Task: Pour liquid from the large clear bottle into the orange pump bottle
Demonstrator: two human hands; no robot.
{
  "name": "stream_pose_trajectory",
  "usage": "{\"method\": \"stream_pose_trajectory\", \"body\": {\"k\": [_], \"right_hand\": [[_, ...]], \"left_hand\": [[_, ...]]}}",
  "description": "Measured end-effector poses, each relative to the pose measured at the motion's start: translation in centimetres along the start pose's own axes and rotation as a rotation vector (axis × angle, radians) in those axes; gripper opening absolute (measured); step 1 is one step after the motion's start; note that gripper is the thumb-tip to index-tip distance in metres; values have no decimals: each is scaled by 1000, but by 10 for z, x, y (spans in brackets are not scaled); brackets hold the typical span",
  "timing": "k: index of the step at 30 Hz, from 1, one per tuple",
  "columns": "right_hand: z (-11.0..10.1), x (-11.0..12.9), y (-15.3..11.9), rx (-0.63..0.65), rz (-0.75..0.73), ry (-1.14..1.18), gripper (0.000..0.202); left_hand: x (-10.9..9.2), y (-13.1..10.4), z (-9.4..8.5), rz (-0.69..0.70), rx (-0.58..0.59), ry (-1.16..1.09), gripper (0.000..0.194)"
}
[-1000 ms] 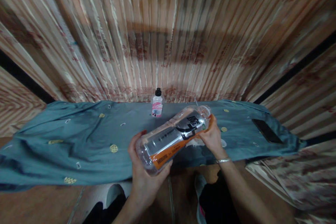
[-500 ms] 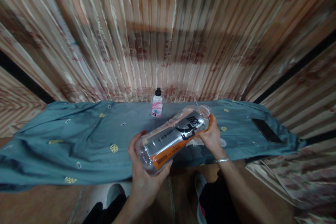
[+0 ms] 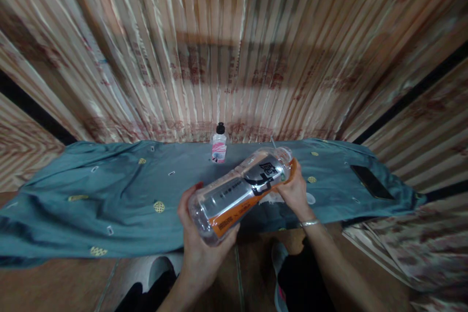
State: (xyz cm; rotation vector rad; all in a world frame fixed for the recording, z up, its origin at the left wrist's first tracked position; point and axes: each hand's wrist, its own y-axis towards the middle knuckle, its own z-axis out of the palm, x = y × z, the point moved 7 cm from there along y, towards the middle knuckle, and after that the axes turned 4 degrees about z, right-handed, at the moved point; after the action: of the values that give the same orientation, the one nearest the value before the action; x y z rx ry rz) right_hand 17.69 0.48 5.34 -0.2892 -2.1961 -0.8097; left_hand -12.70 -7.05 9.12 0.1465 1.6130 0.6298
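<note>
A large clear plastic bottle (image 3: 237,195) with a silver and orange label lies tilted across both hands above the cloth, its neck end up to the right. My left hand (image 3: 204,239) wraps round the base end, thumb and fingers on either side. My right hand (image 3: 295,191) is closed at the neck end; the bottle and an orange edge of the label partly hide its fingers. A thin pale stick-like piece (image 3: 273,142) shows just behind the neck. Beyond the bottle, a small clear bottle (image 3: 219,150) with a pink label and black cap stands upright.
A teal patterned cloth (image 3: 124,195) covers the narrow table. On its right side lies a dark phone (image 3: 371,182). A small whitish round piece (image 3: 310,198) rests beside my right wrist. Striped curtains (image 3: 234,58) hang behind and at both sides, with dark bars (image 3: 413,92).
Almost nothing differs. Both hands keep the same grip, and the large bottle stays nearly in place with only a very slight shift.
</note>
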Motion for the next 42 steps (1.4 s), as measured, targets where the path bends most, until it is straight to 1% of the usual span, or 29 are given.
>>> {"method": "stream_pose_trajectory", "body": {"k": [6, 8, 15, 22, 27, 33, 38, 42], "right_hand": [[1, -2, 0, -16, -11, -15, 91], [1, -3, 0, -23, -11, -22, 92], [1, -1, 0, 14, 40, -15, 94], [1, -1, 1, 9, 49, -12, 94], [1, 0, 0, 5, 26, 7, 92], [1, 0, 0, -14, -2, 10, 89], [2, -2, 1, -7, 7, 1, 91], [2, -3, 1, -20, -13, 4, 92]], "left_hand": [[0, 0, 1, -17, 19, -6, 90], [-2, 0, 0, -12, 9, -4, 90], [0, -1, 1, -28, 25, -10, 91], [-1, -1, 0, -24, 15, -15, 90], [-2, -1, -2, 3, 3, 21, 91], [-1, -1, -1, -11, 8, 2, 90], [-2, 0, -1, 13, 4, 5, 91], [-2, 0, -2, 10, 3, 6, 91]]}}
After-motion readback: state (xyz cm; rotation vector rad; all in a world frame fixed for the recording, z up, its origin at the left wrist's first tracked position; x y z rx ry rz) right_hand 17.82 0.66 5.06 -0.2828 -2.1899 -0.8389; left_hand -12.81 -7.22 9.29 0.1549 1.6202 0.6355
